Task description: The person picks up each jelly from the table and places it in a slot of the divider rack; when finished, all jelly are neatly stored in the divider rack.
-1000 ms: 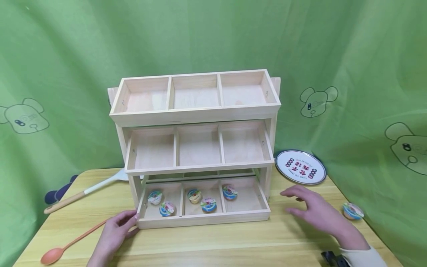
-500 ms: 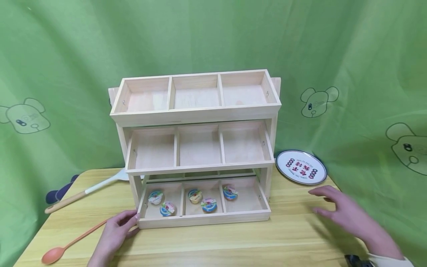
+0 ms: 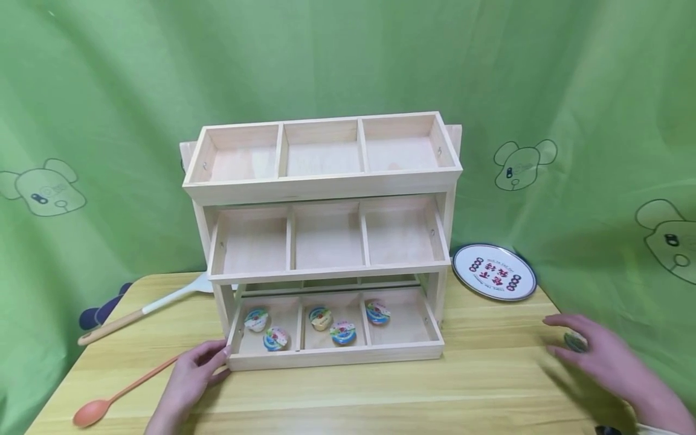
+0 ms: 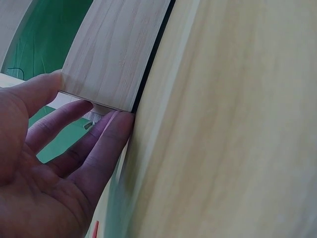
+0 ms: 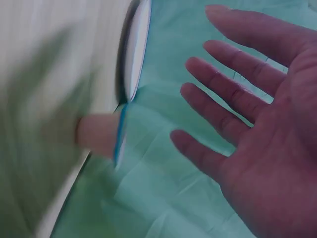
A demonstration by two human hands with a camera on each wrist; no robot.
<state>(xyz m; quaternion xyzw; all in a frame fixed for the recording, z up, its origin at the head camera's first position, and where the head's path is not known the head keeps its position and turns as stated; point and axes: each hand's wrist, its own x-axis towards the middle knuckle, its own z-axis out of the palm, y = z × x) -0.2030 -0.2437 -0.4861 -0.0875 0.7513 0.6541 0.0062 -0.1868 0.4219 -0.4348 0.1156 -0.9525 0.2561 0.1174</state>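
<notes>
In the head view my left hand (image 3: 193,377) holds the front left corner of the bottom wooden tray (image 3: 337,357), part of a three-tier rack. The left wrist view has the thumb at the top edge of the front panel (image 4: 119,49) and fingertips along its end. Several small jelly cups (image 3: 343,332) with printed lids sit in this tray: two left, two in the middle, one right. My right hand (image 3: 609,359) hovers over the table's right side, fingers spread, holding nothing. Beside it lies a jelly cup (image 5: 99,135), partly hidden by the hand in the head view.
The rack's top tray (image 3: 321,187) and middle tray (image 3: 328,275) each have three compartments. A printed plate (image 3: 494,272) lies at the back right. On the left are a white spatula (image 3: 163,302) with a wooden handle and an orange spoon (image 3: 91,412). A green curtain (image 3: 326,54) surrounds the table.
My right hand has moved right, away from the rack, to the jelly cup at the table's right edge. My left hand stays at the tray corner.
</notes>
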